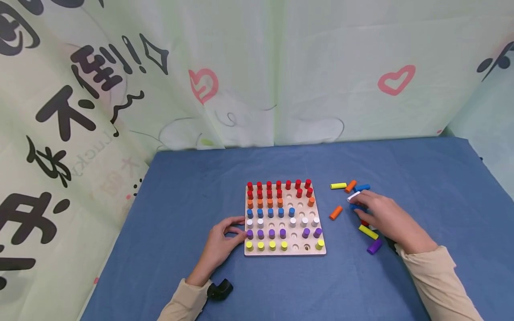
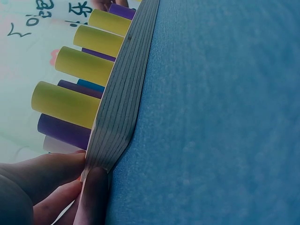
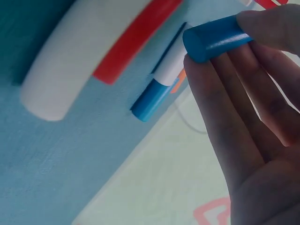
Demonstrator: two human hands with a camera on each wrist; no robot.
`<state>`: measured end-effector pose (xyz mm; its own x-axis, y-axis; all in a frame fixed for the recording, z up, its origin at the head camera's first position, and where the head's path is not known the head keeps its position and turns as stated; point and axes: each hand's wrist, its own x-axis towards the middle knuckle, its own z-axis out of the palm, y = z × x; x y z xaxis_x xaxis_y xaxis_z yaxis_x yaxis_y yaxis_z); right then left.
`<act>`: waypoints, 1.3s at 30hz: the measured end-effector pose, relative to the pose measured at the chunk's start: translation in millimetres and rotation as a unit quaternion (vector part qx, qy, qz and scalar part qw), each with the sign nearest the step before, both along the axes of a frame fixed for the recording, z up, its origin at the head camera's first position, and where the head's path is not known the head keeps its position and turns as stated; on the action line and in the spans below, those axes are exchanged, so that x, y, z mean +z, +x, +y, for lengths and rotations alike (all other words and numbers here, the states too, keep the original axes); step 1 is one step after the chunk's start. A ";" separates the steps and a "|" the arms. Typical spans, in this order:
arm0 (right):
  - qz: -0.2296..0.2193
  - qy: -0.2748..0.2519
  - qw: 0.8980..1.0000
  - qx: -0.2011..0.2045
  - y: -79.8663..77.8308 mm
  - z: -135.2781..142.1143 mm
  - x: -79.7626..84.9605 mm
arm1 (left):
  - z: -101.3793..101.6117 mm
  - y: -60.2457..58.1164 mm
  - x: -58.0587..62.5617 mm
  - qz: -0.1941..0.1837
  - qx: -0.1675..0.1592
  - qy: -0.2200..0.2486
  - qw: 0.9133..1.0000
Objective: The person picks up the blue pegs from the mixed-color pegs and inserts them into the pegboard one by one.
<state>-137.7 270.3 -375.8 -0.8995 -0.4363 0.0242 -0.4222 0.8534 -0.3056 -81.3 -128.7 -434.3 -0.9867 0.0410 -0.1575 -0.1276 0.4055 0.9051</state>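
A wooden pegboard (image 1: pixel 293 254) holds rows of red, orange, blue, white, purple and yellow pegs, with some bare holes. At its left edge, near the front corner, my left hand (image 1: pixel 221 243) pinches the board between thumb and fingers. The left wrist view shows that grip on the layered wooden edge (image 2: pixel 119 89), beside yellow and purple pegs. To the right of the board, my right hand (image 1: pixel 383 218) pinches a blue peg (image 3: pixel 218 37) between thumb and fingers, above loose pegs. A white peg (image 1: pixel 353 196) lies by its fingertips, and the palm partly hides a red peg (image 1: pixel 364 222).
Loose pegs lie scattered on the blue cloth (image 1: pixel 281 290): yellow (image 1: pixel 338 186), orange (image 1: pixel 335 212), another blue (image 1: pixel 362 187) and purple (image 1: pixel 375 246) among them. A printed curtain (image 1: pixel 321 80) hangs behind the table. Something black (image 1: pixel 220 290) sits at the left wrist.
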 end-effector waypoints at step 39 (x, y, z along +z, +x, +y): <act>0.012 -0.074 0.996 0.042 0.3 -39.2 20.7 | -0.9 0.6 0.1 0.003 -0.006 0.010 1.000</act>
